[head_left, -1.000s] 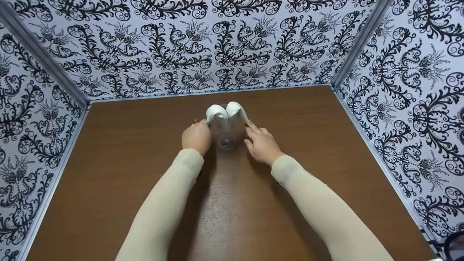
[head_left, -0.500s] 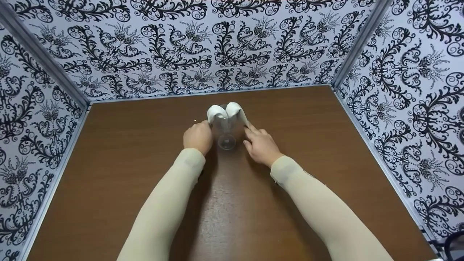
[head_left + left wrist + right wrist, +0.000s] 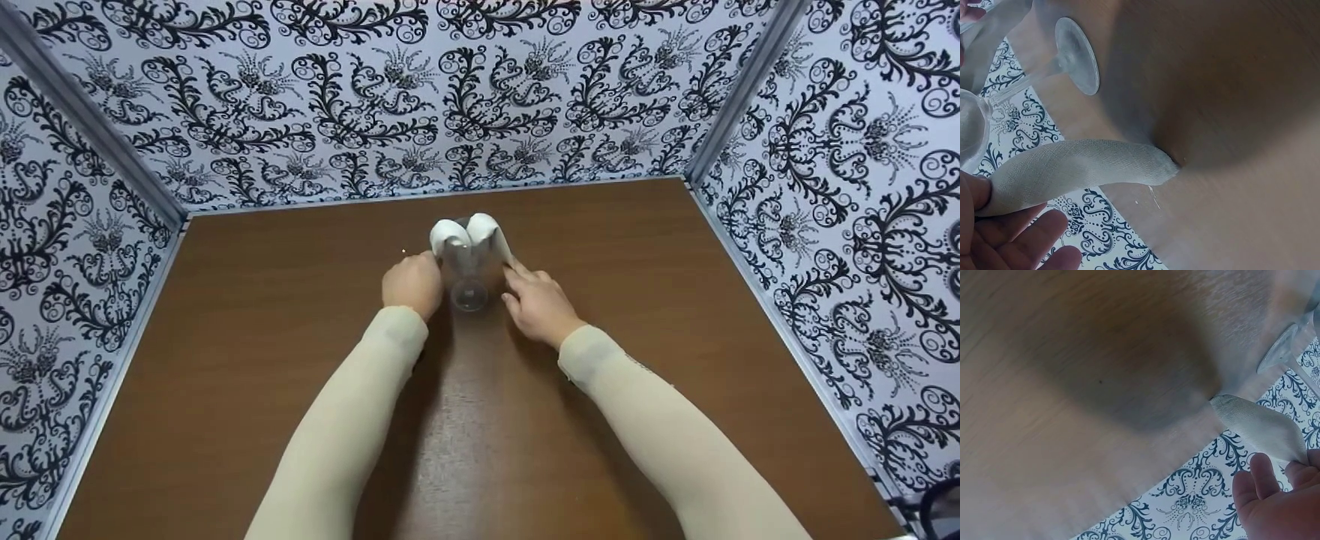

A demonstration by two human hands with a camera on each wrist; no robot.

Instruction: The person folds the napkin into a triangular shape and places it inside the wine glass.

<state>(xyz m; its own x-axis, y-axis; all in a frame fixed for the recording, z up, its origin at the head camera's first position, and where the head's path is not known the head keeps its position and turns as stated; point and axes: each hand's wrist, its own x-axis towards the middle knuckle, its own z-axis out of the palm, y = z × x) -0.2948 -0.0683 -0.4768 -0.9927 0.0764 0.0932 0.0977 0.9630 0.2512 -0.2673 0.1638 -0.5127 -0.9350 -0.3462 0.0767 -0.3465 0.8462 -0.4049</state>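
Note:
A clear stemmed glass stands mid-table with a white cloth napkin tucked in its bowl, one end looping out to each side. My left hand is at the glass's left and pinches the left napkin end between thumb and fingers. On the other side, my right hand holds the right napkin end at its fingertips. The glass foot shows in the left wrist view and the same foot in the right wrist view.
The brown wooden table is enclosed on three sides by walls with black-and-white scroll wallpaper. Metal strips run along the wall corners. A dark object pokes in at the lower right corner.
Both hands have drifted slightly inward toward the glass, still at the napkin ends. The glass and napkin have barely moved.

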